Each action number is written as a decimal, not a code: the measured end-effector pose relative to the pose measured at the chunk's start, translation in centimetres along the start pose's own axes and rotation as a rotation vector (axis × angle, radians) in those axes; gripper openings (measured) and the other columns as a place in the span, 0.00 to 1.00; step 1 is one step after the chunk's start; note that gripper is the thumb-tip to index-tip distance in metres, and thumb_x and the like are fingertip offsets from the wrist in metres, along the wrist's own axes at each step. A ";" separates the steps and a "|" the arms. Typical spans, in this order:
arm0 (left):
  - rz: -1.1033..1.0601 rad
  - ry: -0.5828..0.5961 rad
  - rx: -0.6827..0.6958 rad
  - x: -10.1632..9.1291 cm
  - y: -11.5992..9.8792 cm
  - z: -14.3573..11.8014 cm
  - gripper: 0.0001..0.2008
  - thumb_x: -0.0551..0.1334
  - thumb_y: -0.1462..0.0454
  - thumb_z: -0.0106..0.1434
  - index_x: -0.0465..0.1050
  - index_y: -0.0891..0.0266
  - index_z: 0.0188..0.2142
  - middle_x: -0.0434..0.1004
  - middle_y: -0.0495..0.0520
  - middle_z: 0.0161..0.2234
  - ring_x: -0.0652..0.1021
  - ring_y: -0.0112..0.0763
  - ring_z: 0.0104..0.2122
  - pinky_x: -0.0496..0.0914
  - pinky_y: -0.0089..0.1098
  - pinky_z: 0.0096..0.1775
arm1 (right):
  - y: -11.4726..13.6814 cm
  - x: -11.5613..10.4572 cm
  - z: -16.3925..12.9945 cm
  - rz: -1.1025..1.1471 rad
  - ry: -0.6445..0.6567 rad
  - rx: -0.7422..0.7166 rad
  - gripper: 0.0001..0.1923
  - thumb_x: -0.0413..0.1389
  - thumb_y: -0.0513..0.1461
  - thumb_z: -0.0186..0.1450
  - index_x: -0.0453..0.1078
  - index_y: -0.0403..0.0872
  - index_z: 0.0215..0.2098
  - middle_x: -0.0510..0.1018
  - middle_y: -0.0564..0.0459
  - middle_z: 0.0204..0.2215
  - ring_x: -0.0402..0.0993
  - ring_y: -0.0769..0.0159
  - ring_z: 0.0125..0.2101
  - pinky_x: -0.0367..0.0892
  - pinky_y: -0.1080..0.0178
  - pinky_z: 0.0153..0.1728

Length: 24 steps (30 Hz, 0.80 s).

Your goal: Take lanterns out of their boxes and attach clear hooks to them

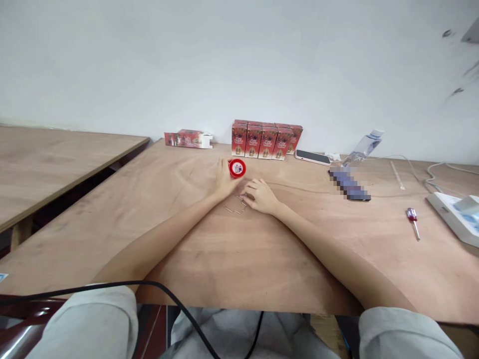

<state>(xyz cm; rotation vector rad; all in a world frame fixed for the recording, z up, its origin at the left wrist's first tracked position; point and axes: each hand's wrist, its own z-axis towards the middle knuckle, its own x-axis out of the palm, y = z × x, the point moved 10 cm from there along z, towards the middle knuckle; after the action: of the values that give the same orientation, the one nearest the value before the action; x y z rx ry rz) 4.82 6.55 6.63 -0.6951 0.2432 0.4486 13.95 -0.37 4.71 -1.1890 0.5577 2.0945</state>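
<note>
My left hand is wrapped around a red round object. Its circular end, with a pale printed label, faces me. To its right, my right hand rests low over the table with fingers curled and thumb and fingertips close together. Whatever those fingertips pinch is too small to make out. Several thin bent metal pieces lie on the wood just below and left of the right fingertips.
Red printed boxes stand in rows by the wall, with an opened box lying left of them. Rightward are a phone, a tilted clear bottle, a screwdriver and a power strip. A black cable crosses the front edge.
</note>
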 end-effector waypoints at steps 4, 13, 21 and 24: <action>0.036 0.040 0.045 0.2 -0.8 0.0 0.24 0.66 0.67 0.50 0.59 0.59 0.44 0.65 0.55 0.43 0.68 0.40 0.46 0.65 0.45 0.48 | 0.6 -2.0 -0.4 0.007 -0.203 -0.044 0.11 0.48 0.41 0.68 0.70 0.45 0.35 0.76 0.47 0.40 0.69 0.65 0.37 0.59 0.60 0.38; 0.069 0.224 0.358 2.1 -3.5 -1.0 0.20 0.62 0.66 0.54 0.57 0.61 0.45 0.61 0.59 0.45 0.66 0.41 0.48 0.66 0.43 0.50 | -0.1 -3.9 -1.0 0.184 -0.390 -0.028 0.09 0.47 0.39 0.67 0.67 0.47 0.33 0.77 0.45 0.40 0.73 0.63 0.41 0.68 0.57 0.44; 0.091 0.221 0.357 2.2 -3.2 -0.9 0.21 0.62 0.66 0.52 0.57 0.61 0.45 0.61 0.59 0.45 0.66 0.41 0.48 0.66 0.43 0.49 | -0.2 -4.4 -1.3 0.178 -0.448 -0.012 0.08 0.48 0.37 0.66 0.68 0.46 0.39 0.76 0.45 0.40 0.71 0.64 0.44 0.68 0.59 0.47; 0.093 0.219 0.357 2.1 -3.3 -0.9 0.21 0.62 0.65 0.53 0.58 0.62 0.45 0.62 0.60 0.44 0.67 0.42 0.47 0.67 0.43 0.49 | -0.2 -4.1 -1.1 0.173 -0.423 -0.019 0.08 0.49 0.38 0.66 0.68 0.46 0.40 0.74 0.43 0.43 0.70 0.64 0.46 0.67 0.59 0.48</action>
<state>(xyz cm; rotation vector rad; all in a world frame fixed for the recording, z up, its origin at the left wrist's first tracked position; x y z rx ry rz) 8.18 4.35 7.09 -0.3829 0.5493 0.4038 16.31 -2.34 7.72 -0.6916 0.4536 2.4113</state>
